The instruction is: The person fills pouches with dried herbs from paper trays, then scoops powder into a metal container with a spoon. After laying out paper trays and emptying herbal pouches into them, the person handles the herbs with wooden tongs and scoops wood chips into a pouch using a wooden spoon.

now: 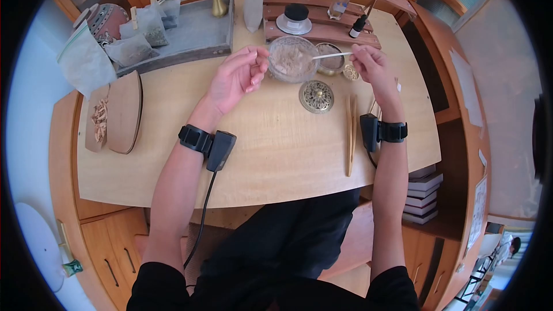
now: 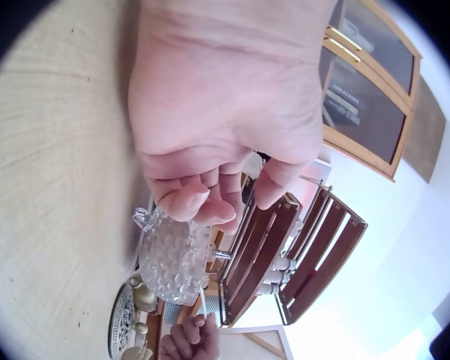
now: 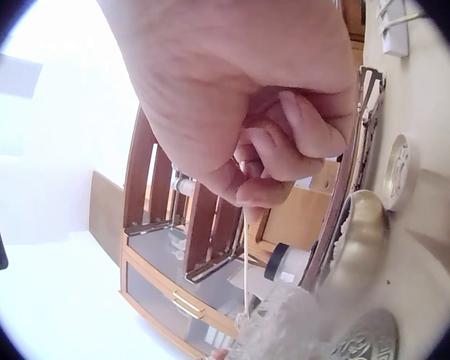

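Observation:
A bumpy clear glass bowl [image 1: 286, 68] [image 2: 172, 259] holds pale brown powder. My right hand [image 1: 373, 69] [image 3: 262, 112] pinches a thin white stick [image 1: 333, 55] [image 3: 246, 262], whose far end reaches into the bowl. At the bowl's left side is my left hand [image 1: 237, 78] [image 2: 225, 127], fingers loosely bent; whether they touch the glass cannot be told. Right of the bowl stands a brass dish [image 1: 330, 68] [image 3: 358, 244] of similar powder. A pierced metal lid [image 1: 316, 97] lies in front of the bowl.
Wooden tweezers [image 1: 351, 138] lie near my right wrist. Behind the bowl, a wooden rack [image 1: 322, 35] holds a black-lidded jar [image 1: 295, 17] and small bottles. Back left is a grey tray [image 1: 196, 31] with bags; a wooden board [image 1: 125, 112] with chips [image 1: 99, 120] lies left.

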`<state>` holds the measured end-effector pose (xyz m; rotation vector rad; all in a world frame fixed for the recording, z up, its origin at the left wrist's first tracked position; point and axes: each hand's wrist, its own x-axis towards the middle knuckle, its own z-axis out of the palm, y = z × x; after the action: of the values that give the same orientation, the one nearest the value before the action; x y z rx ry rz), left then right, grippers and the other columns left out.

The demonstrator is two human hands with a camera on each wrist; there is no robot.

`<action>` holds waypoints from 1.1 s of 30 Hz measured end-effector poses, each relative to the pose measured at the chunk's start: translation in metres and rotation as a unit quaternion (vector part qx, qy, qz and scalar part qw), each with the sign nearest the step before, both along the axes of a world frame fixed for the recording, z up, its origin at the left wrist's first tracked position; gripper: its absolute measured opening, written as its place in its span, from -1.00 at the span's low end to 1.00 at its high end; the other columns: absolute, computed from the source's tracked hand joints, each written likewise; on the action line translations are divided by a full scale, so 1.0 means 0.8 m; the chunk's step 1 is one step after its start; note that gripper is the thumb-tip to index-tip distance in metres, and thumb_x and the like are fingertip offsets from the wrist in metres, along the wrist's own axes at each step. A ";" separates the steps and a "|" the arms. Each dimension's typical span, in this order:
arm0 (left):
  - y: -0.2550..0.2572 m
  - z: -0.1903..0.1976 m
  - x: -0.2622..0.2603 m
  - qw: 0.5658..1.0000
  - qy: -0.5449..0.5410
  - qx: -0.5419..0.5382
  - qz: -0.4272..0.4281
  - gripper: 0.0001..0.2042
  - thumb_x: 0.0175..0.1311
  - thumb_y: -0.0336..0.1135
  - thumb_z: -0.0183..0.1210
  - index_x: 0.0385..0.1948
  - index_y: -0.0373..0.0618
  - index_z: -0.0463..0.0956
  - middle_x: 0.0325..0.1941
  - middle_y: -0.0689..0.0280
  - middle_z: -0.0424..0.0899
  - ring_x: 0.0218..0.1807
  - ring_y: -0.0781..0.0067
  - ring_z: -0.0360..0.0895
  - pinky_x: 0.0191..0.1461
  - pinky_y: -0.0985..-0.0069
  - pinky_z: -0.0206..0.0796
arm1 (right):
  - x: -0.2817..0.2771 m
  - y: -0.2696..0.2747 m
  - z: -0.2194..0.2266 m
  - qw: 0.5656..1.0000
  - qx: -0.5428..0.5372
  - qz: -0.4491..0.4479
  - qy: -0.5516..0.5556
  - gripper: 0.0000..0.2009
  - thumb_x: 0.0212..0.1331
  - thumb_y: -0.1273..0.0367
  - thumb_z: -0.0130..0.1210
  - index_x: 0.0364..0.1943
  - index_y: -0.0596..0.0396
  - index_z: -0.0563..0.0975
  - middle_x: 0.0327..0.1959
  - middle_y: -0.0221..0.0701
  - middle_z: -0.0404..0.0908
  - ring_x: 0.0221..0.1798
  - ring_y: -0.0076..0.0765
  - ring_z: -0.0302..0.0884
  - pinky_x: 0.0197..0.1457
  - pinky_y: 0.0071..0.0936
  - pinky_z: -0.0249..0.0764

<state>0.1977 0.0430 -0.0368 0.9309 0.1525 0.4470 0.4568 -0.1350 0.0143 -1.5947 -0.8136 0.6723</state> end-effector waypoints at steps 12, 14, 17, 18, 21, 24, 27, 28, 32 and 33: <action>0.004 -0.004 0.001 1.000 0.008 -0.014 0.023 -0.74 0.40 -0.24 -0.02 -0.06 -0.22 0.41 -0.33 0.33 0.48 -0.49 0.64 0.31 -0.52 0.68 0.10 | 0.019 -0.003 -0.005 0.997 0.012 -0.005 -0.070 -0.67 0.36 0.14 0.09 -0.41 0.11 0.62 -0.63 -0.67 0.35 -0.53 -0.77 0.18 -0.45 -0.70 0.09; 0.006 -0.006 0.001 0.999 0.005 -0.020 0.041 -0.75 0.39 -0.25 -0.03 -0.06 -0.22 0.41 -0.33 0.33 0.48 -0.48 0.62 0.31 -0.52 0.67 0.10 | 0.028 -0.005 -0.009 0.997 0.044 -0.038 -0.052 -0.68 0.35 0.15 0.08 -0.41 0.10 0.62 -0.63 -0.67 0.34 -0.55 -0.78 0.14 -0.48 -0.69 0.05; 0.008 -0.006 0.000 0.997 0.000 -0.025 0.078 -0.75 0.38 -0.26 -0.02 -0.06 -0.23 0.41 -0.33 0.32 0.46 -0.46 0.60 0.31 -0.50 0.65 0.11 | 0.047 -0.010 -0.013 0.993 0.061 -0.084 -0.057 -0.68 0.35 0.18 0.08 -0.45 0.12 0.60 -0.65 -0.66 0.33 -0.56 -0.76 0.14 -0.49 -0.65 0.05; 0.009 -0.007 0.000 0.996 -0.004 -0.033 0.084 -0.75 0.38 -0.26 -0.02 -0.07 -0.23 0.41 -0.33 0.32 0.46 -0.46 0.59 0.31 -0.49 0.65 0.11 | 0.051 -0.010 -0.015 0.993 0.061 -0.085 -0.058 -0.68 0.35 0.18 0.08 -0.45 0.12 0.60 -0.65 -0.66 0.33 -0.56 -0.76 0.14 -0.49 -0.65 0.05; 0.011 -0.009 0.000 0.994 -0.005 -0.039 0.098 -0.76 0.37 -0.27 -0.01 -0.07 -0.22 0.41 -0.33 0.32 0.45 -0.45 0.58 0.32 -0.49 0.64 0.12 | 0.059 -0.013 -0.020 0.986 0.019 -0.109 -0.126 -0.68 0.32 0.22 0.08 -0.50 0.14 0.58 -0.65 -0.63 0.35 -0.55 -0.73 0.19 -0.47 -0.64 0.11; 0.013 -0.011 0.001 0.993 -0.006 -0.037 0.115 -0.76 0.37 -0.28 0.00 -0.07 -0.22 0.41 -0.32 0.33 0.45 -0.44 0.57 0.32 -0.48 0.63 0.12 | 0.054 -0.013 -0.021 0.979 -0.069 -0.077 -0.176 -0.69 0.29 0.25 0.09 -0.54 0.17 0.56 -0.65 -0.59 0.38 -0.53 -0.69 0.25 -0.41 -0.63 0.18; 0.018 -0.015 -0.002 0.993 -0.009 -0.026 0.119 -0.77 0.37 -0.29 0.01 -0.07 -0.22 0.41 -0.30 0.33 0.46 -0.41 0.57 0.35 -0.45 0.63 0.17 | 0.044 -0.010 -0.020 0.985 -0.076 -0.044 -0.151 -0.70 0.28 0.26 0.10 -0.55 0.16 0.55 -0.63 -0.56 0.43 -0.50 -0.68 0.29 -0.38 -0.62 0.21; 0.019 -0.017 -0.001 0.993 -0.011 -0.014 0.113 -0.77 0.37 -0.29 0.01 -0.07 -0.21 0.42 -0.28 0.32 0.47 -0.38 0.57 0.38 -0.42 0.62 0.21 | 0.041 -0.008 -0.021 0.987 -0.073 -0.038 -0.135 -0.70 0.28 0.26 0.10 -0.56 0.15 0.55 -0.62 -0.55 0.44 -0.50 -0.67 0.29 -0.38 -0.61 0.22; 0.013 -0.015 0.003 0.985 0.030 0.042 0.166 -0.75 0.37 -0.29 0.01 -0.02 -0.22 0.42 -0.09 0.24 0.55 -0.14 0.48 0.51 -0.16 0.54 0.38 | 0.040 -0.007 -0.020 0.990 -0.082 -0.034 -0.105 -0.69 0.29 0.25 0.11 -0.56 0.13 0.55 -0.61 -0.55 0.45 -0.49 -0.67 0.27 -0.36 -0.61 0.21; 0.010 -0.013 0.005 0.982 0.027 0.056 0.178 -0.72 0.37 -0.29 0.01 0.02 -0.23 0.41 0.04 0.19 0.53 0.02 0.42 0.48 0.01 0.46 0.36 | 0.039 -0.007 -0.019 0.990 -0.082 -0.034 -0.105 -0.69 0.29 0.25 0.11 -0.56 0.13 0.55 -0.61 -0.55 0.45 -0.49 -0.67 0.27 -0.36 -0.61 0.21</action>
<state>0.2018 0.0507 -0.0469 1.0311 0.3487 0.7671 0.4880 -0.1408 -0.0013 -1.8569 -0.8702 0.5380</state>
